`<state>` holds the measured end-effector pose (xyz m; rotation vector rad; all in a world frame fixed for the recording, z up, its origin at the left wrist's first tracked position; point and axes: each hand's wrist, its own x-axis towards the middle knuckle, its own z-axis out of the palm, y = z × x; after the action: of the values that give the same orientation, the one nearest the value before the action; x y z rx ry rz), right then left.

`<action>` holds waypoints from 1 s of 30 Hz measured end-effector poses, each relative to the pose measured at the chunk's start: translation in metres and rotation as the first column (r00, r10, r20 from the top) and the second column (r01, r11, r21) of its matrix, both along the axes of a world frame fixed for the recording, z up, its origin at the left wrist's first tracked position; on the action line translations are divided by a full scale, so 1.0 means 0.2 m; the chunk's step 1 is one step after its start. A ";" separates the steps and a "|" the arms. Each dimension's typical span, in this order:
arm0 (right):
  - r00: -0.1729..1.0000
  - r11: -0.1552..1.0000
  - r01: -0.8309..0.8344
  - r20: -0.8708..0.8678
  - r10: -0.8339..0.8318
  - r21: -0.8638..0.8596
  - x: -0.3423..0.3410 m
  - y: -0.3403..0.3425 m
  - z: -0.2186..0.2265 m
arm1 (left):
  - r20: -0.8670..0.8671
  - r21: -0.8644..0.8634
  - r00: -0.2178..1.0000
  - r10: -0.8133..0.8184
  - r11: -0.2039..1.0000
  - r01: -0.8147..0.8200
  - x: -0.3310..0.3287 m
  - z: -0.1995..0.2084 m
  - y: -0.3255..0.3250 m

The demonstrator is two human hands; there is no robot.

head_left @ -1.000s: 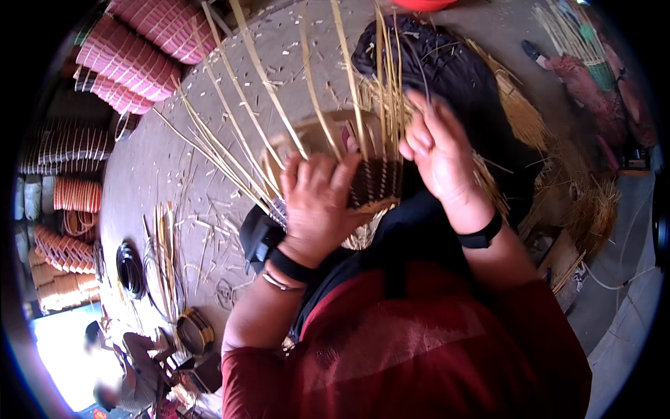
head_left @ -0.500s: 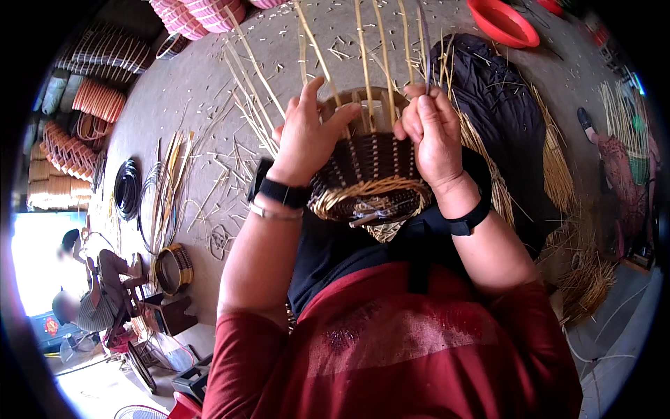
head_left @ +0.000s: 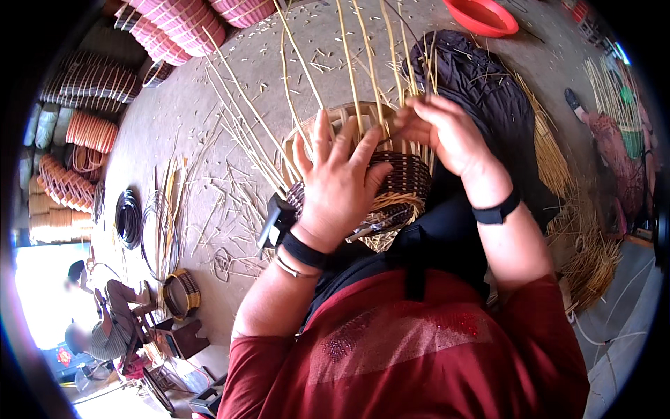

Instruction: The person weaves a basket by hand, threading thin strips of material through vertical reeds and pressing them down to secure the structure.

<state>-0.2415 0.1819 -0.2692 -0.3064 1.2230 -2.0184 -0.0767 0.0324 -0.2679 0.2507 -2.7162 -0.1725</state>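
A half-woven basket (head_left: 412, 172) of dark brown strands lies tilted at my lap, its pale braided base edge toward me. Long pale stakes (head_left: 350, 66) stick up from its far side, and a pale hoop shows behind the fingers. My left hand (head_left: 340, 178) is open, its fingers spread across the basket's left side and between the stakes. At the upper right of the weave, my right hand (head_left: 450, 133) is closed, fingertips slightly blurred, on a thin dark weaving strand (head_left: 413, 35) that curves up and away. The left hand covers much of the weave.
Dark cloth (head_left: 467, 77) and bundles of pale sticks (head_left: 541, 140) lie to the right. A red basin (head_left: 481, 17) stands beyond. Stacked baskets (head_left: 91, 133), a black coil (head_left: 128, 218) and a small basket (head_left: 181, 293) are leftward. One person sits at far left, another at far right.
My left hand has moved right and down, spreading its fingers flat over the basket. My right hand has turned inward over the stakes. The basket has tipped, its base showing less.
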 end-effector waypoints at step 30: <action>0.826 0.837 0.531 -0.303 -0.475 0.136 -0.19 -0.12 -0.30 | 0.174 -0.149 0.971 -0.161 0.971 0.188 -0.30 0.05 0.23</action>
<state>-0.2794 0.1569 -0.3291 -0.1448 1.8304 -2.3087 -0.1358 0.0786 -0.2581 -0.0252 -2.8927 0.0255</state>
